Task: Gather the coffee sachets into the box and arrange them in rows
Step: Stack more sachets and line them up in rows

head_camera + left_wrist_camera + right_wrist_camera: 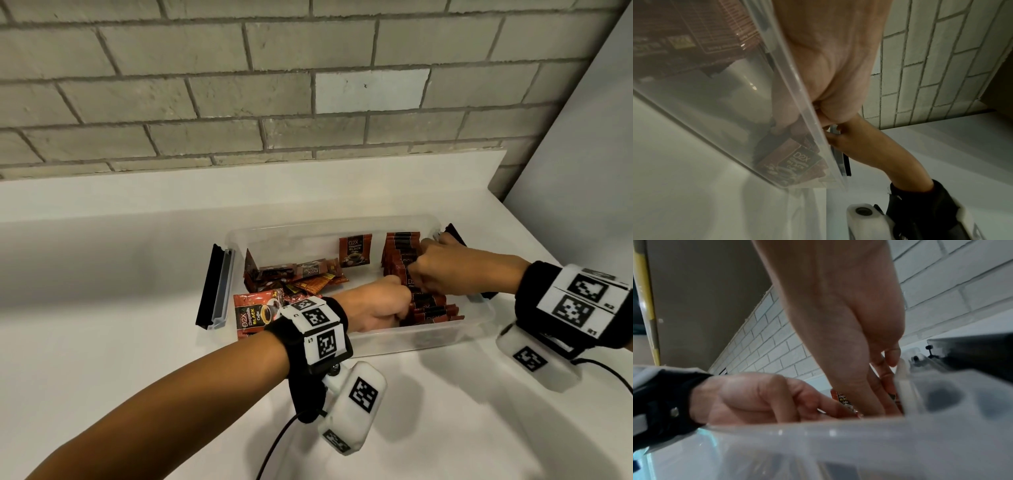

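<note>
White counter (137, 342): both hands (373, 305) inside box (394, 342), on sachet row (428, 308).

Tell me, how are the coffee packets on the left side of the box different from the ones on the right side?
The left packets lie flat in a jumbled heap, pointing every way; the right packets stand on edge, packed in a neat row. No hand touches the left packets, while both hands work at the right packets. Both groups are dark red-brown sachets inside the clear box.

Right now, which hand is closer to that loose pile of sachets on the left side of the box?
Left. The left hand sits mid-box, just right of the loose pile. The right hand is farther right, over the standing row of sachets by the box's right end.
</note>
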The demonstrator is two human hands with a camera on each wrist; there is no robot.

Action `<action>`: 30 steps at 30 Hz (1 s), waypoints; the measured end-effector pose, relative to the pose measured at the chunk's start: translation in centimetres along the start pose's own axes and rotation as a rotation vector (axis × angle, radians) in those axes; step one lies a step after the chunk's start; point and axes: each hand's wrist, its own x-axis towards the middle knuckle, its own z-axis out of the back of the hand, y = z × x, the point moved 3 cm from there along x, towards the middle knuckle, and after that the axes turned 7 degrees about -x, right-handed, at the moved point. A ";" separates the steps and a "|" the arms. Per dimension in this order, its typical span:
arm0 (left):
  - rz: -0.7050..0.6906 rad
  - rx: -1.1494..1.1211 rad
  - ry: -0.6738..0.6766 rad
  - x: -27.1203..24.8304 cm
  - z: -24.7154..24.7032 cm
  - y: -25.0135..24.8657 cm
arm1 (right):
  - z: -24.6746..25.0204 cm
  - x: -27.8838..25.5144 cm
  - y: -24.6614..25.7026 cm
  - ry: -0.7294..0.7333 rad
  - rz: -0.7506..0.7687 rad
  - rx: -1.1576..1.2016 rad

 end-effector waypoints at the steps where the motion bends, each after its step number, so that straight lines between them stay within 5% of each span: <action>1: -0.008 -0.006 -0.015 0.2 0.0 0.1 | 0.1 0.0 0.0 0.022 0.011 0.015; 17: -0.075 0.104 -0.117 0.6 0.9 -2.1 | 0.3 -0.2 -1.5 0.021 -0.065 0.033; 26: 0.109 0.172 -0.035 -0.7 0.0 -1.6 | -0.1 0.4 -2.0 -0.066 -0.120 0.114; 30: 0.054 0.138 -0.072 0.2 -0.3 -1.2 | 0.0 -0.6 -0.5 -0.007 -0.027 0.277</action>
